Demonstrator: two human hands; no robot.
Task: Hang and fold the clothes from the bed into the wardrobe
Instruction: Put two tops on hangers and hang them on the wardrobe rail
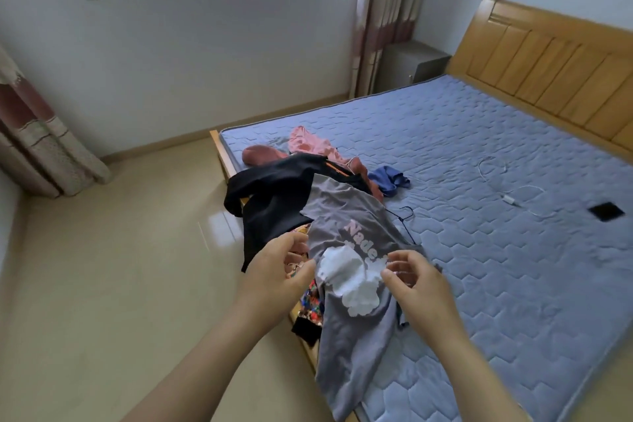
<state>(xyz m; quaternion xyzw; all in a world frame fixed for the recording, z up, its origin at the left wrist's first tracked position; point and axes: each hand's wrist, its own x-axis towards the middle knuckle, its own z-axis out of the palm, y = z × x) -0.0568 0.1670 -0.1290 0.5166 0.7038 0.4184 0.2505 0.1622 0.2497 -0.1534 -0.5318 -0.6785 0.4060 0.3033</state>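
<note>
A grey T-shirt (pixel 352 315) with a white print and pink letters lies on top of a clothes pile at the left edge of the bed (pixel 513 267) and hangs over that edge. My left hand (pixel 277 271) hovers at the shirt's left side, fingers loosely curled, thumb close to the fabric. My right hand (pixel 414 281) hovers over its right side, also loosely curled. Neither hand clearly grips anything. Under and behind the shirt lie a black garment (pixel 274 199), a colourful patterned garment (pixel 310 301), a pink garment (pixel 308 144) and a blue garment (pixel 388 180). A black wire hanger (pixel 406 216) pokes out beside the shirt.
A white charger cable (pixel 507 195) and a small black rectangle (pixel 605 211) lie on the blue mattress. A wooden headboard (pixel 565 79) and a grey nightstand (pixel 414 62) stand at the far right. Curtains (pixel 37 147) hang left of the tiled floor (pixel 120 267). No wardrobe is in view.
</note>
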